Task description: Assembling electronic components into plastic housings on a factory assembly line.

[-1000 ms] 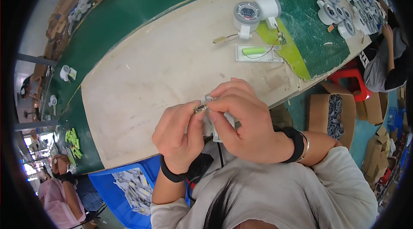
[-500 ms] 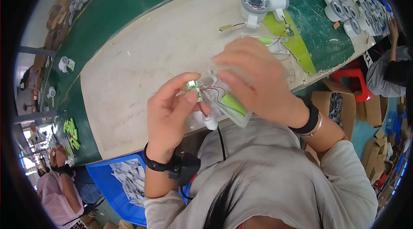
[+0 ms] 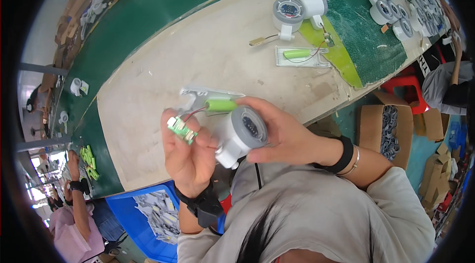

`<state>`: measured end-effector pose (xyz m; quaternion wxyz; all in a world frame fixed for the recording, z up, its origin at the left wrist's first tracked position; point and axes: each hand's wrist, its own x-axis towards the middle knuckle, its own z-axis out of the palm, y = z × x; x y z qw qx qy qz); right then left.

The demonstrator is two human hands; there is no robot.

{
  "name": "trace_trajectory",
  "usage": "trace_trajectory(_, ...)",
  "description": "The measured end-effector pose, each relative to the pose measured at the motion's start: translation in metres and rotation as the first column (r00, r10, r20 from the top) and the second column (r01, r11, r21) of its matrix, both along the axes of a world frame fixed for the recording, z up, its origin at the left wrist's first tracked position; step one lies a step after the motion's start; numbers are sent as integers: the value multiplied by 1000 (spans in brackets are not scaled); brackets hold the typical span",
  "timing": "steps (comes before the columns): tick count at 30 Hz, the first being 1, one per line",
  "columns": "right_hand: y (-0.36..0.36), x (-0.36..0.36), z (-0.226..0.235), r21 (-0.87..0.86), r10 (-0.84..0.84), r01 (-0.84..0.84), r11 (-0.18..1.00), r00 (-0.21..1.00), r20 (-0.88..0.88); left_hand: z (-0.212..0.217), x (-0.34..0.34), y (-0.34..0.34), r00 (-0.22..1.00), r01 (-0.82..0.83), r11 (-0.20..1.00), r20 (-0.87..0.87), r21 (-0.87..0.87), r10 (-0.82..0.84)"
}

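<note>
My left hand (image 3: 188,156) pinches a small green circuit board (image 3: 182,130) between thumb and fingers. A red wire runs from the board to a light-green battery cell (image 3: 221,105), which sits at a long white plastic shell (image 3: 198,96) just beyond my hands. Whether that shell rests on the table or is propped by my fingers I cannot tell. My right hand (image 3: 282,132) is closed around a round white housing (image 3: 236,133) with a grey rim and a dark circuit disc inside. The housing's short white neck points toward my left palm; the fingers partly hide its wire.
Two similar housings (image 3: 288,15) stand farther back, beside another white shell (image 3: 303,58) with a battery. More housings (image 3: 391,11) crowd the far right near a co-worker's arm (image 3: 457,50). A blue bin (image 3: 123,213) of white parts and loose green batteries (image 3: 89,161) lie left.
My right hand, blurred and raised before, has come down and now grips the round housing. The board in my left hand moved left and tilted; the shell with its battery swung to beyond my hands.
</note>
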<state>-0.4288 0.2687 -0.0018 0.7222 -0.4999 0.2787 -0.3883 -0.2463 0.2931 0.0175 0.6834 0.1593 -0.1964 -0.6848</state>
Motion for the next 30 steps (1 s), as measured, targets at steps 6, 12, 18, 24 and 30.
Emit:
trace_trajectory(6, -2, -9, 29, -271, 0, -64, 960, 973, -232, 6, 6, 14, 996, -18, 999, -84, -48, 14)
trace_trajectory(12, -4, -10, 39, -650, -257, 83, 755, 950, -177, 4, 4, 19, 987, 17, 995, -158, -99, -33)
trace_trajectory(18, -5, -14, 50, -743, -299, 86, 664, 941, -159, 2, 8, 17, 990, 102, 977, -75, -189, -118)
trace_trajectory(24, -3, 13, 71, -846, -300, 354, 398, 922, 245, -4, 47, 9, 752, 520, 791, -265, -323, -603)
trace_trajectory(30, 5, -1, 115, -891, -178, 326, 314, 943, 282, -21, -31, -66, 649, 556, 648, -216, -521, -730)
